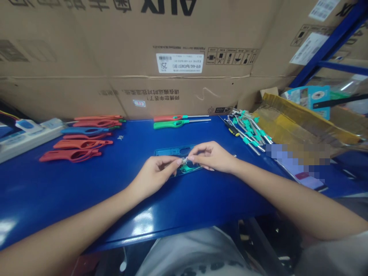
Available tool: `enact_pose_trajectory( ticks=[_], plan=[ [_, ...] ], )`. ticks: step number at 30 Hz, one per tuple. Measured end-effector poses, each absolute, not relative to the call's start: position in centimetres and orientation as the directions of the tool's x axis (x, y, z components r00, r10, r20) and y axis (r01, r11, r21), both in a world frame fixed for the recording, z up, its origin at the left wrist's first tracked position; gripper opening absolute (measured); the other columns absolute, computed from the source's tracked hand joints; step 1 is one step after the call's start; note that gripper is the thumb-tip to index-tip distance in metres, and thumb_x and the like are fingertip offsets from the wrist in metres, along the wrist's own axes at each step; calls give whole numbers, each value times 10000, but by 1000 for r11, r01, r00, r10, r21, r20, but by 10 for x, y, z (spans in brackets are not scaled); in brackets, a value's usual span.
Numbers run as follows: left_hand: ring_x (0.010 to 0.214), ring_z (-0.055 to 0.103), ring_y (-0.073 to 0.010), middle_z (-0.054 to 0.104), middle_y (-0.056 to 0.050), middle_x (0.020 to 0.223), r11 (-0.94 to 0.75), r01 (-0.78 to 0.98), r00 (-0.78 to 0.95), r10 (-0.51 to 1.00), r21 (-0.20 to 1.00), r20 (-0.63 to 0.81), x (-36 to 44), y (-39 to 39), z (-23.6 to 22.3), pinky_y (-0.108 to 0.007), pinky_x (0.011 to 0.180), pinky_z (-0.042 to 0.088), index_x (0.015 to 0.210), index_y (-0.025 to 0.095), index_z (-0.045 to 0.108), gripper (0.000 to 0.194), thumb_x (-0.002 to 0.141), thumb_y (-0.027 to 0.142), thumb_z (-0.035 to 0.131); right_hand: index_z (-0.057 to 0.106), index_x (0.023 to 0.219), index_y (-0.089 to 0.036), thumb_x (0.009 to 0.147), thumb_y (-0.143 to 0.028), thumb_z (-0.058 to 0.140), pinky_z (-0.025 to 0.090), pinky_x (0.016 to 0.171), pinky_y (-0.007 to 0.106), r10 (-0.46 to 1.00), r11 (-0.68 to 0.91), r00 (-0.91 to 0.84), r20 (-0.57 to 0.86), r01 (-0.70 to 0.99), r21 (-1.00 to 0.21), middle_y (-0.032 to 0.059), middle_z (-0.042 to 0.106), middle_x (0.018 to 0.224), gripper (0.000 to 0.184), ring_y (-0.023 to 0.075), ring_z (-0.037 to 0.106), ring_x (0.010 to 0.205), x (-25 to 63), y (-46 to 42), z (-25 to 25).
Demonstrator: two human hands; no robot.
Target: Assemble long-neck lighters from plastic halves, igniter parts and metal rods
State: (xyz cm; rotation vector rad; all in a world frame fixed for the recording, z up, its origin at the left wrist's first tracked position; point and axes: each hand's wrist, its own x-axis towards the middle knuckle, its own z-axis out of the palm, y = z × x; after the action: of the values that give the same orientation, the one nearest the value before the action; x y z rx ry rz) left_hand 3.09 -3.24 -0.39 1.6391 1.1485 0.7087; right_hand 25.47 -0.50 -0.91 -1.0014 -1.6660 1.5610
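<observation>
A blue lighter casing half [172,151] lies flat on the blue table [86,191] in front of me. My left hand [155,174] and my right hand [211,156] meet above it, fingertips pinched together on a small pale part over a teal piece [189,168] set in the casing. Both hands are closed in a pinch. The hands hide most of the casing's near end.
Red, orange and blue casing halves [80,143] lie at the left. A red and a green long-nosed lighter [175,120] lie at the back. A heap of metal tubes with teal fittings [247,130] sits at the right, beside a cardboard tray [301,122]. Cartons [143,57] wall the back.
</observation>
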Motion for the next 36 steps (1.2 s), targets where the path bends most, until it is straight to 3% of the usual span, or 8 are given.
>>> enact_pose_trajectory(
  ticks=[5, 9, 13, 16, 19, 30, 36],
  plan=[
    [530, 400, -81, 510, 40, 567, -171, 373, 398, 917, 912, 9, 34, -34, -1, -197, 521, 333, 644, 144, 623, 421, 927, 450, 566, 694, 808, -128, 731, -477, 818, 295, 343, 171, 872, -11, -487, -52, 87, -996, -17, 656, 625, 378, 23, 426, 384, 251, -8, -3],
    [532, 412, -82, 521, 40, 571, -201, 371, 424, 905, 907, 28, 34, -35, -1, -201, 533, 350, 644, 142, 629, 431, 943, 441, 547, 698, 796, -128, 719, -486, 825, 313, 354, 178, 861, 4, -506, -40, 86, -996, -25, 640, 608, 387, 26, 426, 384, 250, -8, -3],
    [505, 466, -94, 615, 6, 671, -161, 390, 426, 904, 907, -22, 30, -33, -2, -214, 486, 385, 852, 141, 743, 393, 939, 476, 556, 696, 836, -129, 752, -485, 799, 339, 351, 180, 850, 12, -524, -49, 112, -994, -22, 645, 631, 380, 32, 446, 385, 253, -7, -5],
    [647, 585, -128, 667, -42, 870, -318, 445, 457, 884, 837, 93, 24, -32, 1, -234, 581, 467, 1033, 189, 778, 352, 945, 462, 572, 697, 877, -128, 789, -460, 767, 379, 363, 183, 833, 5, -548, -76, 146, -989, -34, 623, 597, 351, 47, 475, 393, 255, -6, -5],
    [775, 618, -151, 672, -46, 904, -473, 527, 497, 845, 706, 195, 18, -30, 6, -254, 714, 478, 1069, 236, 784, 307, 970, 416, 556, 697, 935, -126, 818, -423, 736, 388, 371, 179, 838, -12, -535, -110, 183, -983, -66, 562, 506, 321, 61, 476, 391, 256, -5, -2],
    [737, 642, -170, 729, -26, 838, -458, 688, 548, 837, 562, 11, 10, -27, 15, -261, 663, 446, 932, 211, 742, 228, 922, 397, 610, 701, 972, -141, 830, -277, 678, 408, 364, 180, 893, -84, -427, -142, 151, -985, -4, 658, 716, 198, 43, 485, 406, 259, -2, -3],
    [850, 650, -208, 733, -54, 876, -576, 678, 609, 788, 457, 89, 11, -28, 15, -295, 747, 476, 951, 205, 755, 195, 942, 323, 600, 698, 948, -141, 821, -251, 678, 386, 353, 171, 897, -103, -416, -148, 128, -986, -4, 660, 709, 169, 36, 473, 389, 258, -3, -1]
  ],
)
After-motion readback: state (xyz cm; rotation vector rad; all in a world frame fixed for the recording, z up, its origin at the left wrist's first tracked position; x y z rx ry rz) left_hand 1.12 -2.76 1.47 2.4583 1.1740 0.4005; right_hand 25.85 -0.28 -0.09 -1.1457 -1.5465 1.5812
